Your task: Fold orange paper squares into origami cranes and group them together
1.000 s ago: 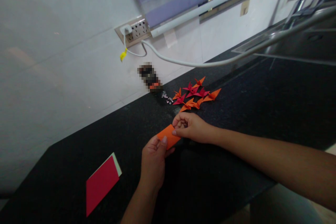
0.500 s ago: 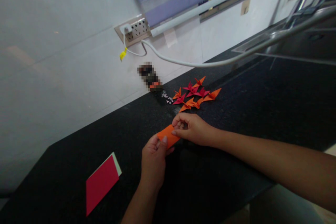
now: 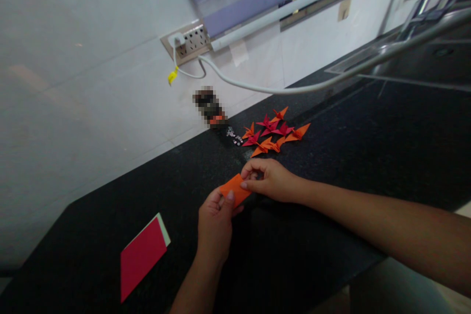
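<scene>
A folded orange paper (image 3: 234, 188) is held just above the black counter (image 3: 331, 167) by both of my hands. My left hand (image 3: 215, 223) pinches its near-left end with thumb on top. My right hand (image 3: 268, 179) pinches its far-right end, fingers curled together. Just beyond my right hand lies a cluster of several small folded paper cranes (image 3: 275, 131), orange and dark red.
A stack of red paper sheets (image 3: 142, 257) lies on the counter at the near left. A small dark object (image 3: 210, 107) leans against the white tiled wall. A wall socket (image 3: 188, 41) with a white plug and a thick white cable (image 3: 294, 89) runs right toward a sink (image 3: 405, 59).
My hands and the orange paper have barely shifted; the right hand moved a touch closer along the paper. Nothing else moved.
</scene>
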Available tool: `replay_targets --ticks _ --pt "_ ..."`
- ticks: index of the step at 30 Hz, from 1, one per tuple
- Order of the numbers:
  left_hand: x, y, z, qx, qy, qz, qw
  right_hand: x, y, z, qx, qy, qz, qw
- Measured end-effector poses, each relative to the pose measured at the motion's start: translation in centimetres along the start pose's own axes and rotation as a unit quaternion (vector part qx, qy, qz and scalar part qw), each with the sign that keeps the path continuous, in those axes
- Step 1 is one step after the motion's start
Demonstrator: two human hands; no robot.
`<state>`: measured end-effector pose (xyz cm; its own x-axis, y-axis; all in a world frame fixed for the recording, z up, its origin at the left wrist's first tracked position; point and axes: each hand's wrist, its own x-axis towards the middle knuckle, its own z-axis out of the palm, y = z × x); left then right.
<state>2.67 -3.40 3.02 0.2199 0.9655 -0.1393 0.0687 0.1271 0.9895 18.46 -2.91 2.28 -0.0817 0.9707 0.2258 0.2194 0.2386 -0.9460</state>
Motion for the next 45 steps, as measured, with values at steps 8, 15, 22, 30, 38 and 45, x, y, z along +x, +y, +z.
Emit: replay_targets --ticks 8,15,22,30,38,45 --pt "0.0 -0.1 0.0 -0.07 -0.038 -0.039 0.996 0.2 0.6 -0.3 -0.02 -0.035 -0.16 0.986" --pt "-0.3 0.6 0.1 -0.158 -0.045 -0.055 0.985 0.2 0.5 -0.7 -0.051 -0.063 -0.21 0.974" --pt "-0.2 0.8 0.0 -0.194 -0.047 -0.081 0.977 0.2 0.4 -1.1 -0.108 -0.112 -0.247 0.957" --pt "-0.1 0.7 0.1 -0.211 -0.024 -0.112 0.971 0.2 0.4 -1.4 -0.076 -0.156 -0.222 0.96" --pt "0.0 0.6 0.1 -0.231 -0.03 -0.14 0.962 0.3 0.3 -1.5 -0.05 -0.175 -0.184 0.966" --pt "-0.1 0.7 0.1 -0.203 -0.043 -0.122 0.971 0.3 0.2 -1.5 -0.019 -0.178 -0.157 0.971"
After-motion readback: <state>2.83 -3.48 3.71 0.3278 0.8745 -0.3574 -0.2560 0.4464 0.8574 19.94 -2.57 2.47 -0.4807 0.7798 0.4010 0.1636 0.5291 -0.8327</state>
